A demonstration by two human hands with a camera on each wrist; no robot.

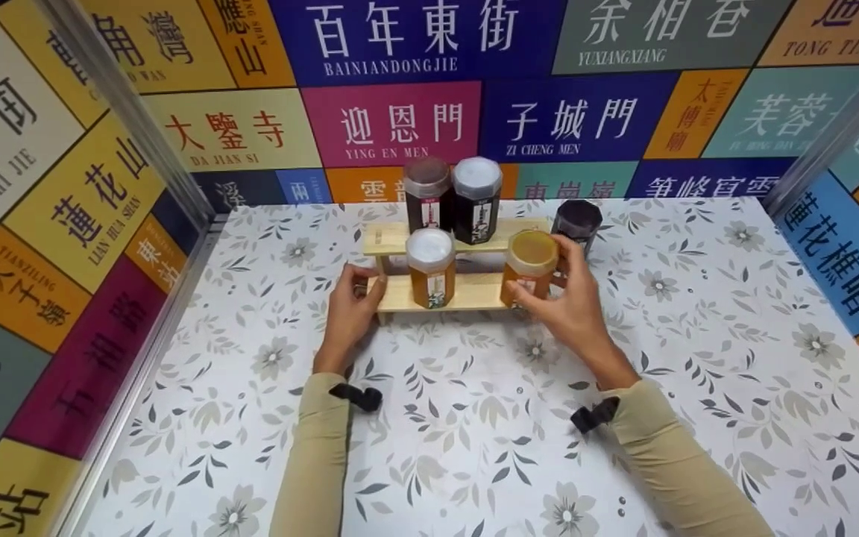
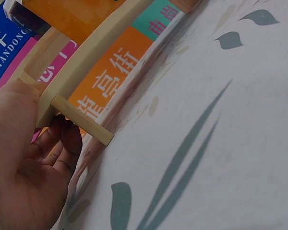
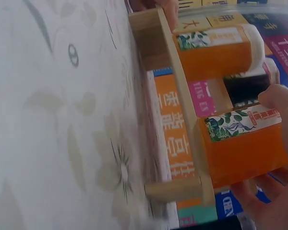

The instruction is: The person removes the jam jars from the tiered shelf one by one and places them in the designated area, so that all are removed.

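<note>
On the table (image 1: 698,388), covered in a leaf-and-flower print and walled by panels of coloured signs (image 1: 392,123), a small two-step wooden rack (image 1: 467,292) stands near the back wall and serves as the landmark. Two dark jars sit side by side on the rack's upper step: a brown-lidded jar (image 1: 426,192) and, touching it on the right, a white-lidded dark jar (image 1: 476,198). A black jar (image 1: 577,222) stands on the table just behind the rack's right end. On the rack's lower step, left of middle, stands an amber jar with a white lid (image 1: 430,266). At the right end of that same step sits an amber jar with a yellow lid (image 1: 530,265), upright, its base on the wood, as the right wrist view shows. The right hand (image 1: 567,302) has its grip closed round this jar, thumb on the near side and fingers wrapped behind it. The left hand (image 1: 350,309) holds the rack's left end: its thumb lies along the front edge of the lower step, and in the left wrist view its fingers (image 2: 62,143) curl under the rack beside a wooden foot peg (image 2: 81,120). Both forearms wear beige sleeves (image 1: 318,455) with black straps at the wrists.
</note>
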